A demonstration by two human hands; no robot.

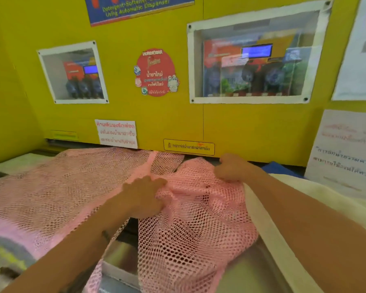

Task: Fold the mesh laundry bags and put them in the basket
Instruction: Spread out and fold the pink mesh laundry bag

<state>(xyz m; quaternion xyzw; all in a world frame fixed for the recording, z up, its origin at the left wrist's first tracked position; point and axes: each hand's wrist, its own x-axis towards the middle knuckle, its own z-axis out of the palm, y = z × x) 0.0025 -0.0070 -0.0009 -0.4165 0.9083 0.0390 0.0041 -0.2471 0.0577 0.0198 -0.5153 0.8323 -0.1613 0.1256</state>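
Note:
A large pink mesh laundry bag (pixel 57 187) lies spread across the top of the machines, from the left edge to the middle. Its right part (pixel 194 229) is bunched and hangs over the front edge. My left hand (pixel 145 195) presses down on the bunched mesh near the middle, fingers curled into the fabric. My right hand (pixel 230 168) is closed on the mesh's far right edge, close to the yellow wall. No basket is in view.
A yellow wall panel (pixel 178 119) with two windowed displays and stickers stands right behind the bag. A cream cloth (pixel 283 240) lies under my right forearm. A blue item (pixel 279 168) sits at the wall on the right. Paper notices hang at the far right.

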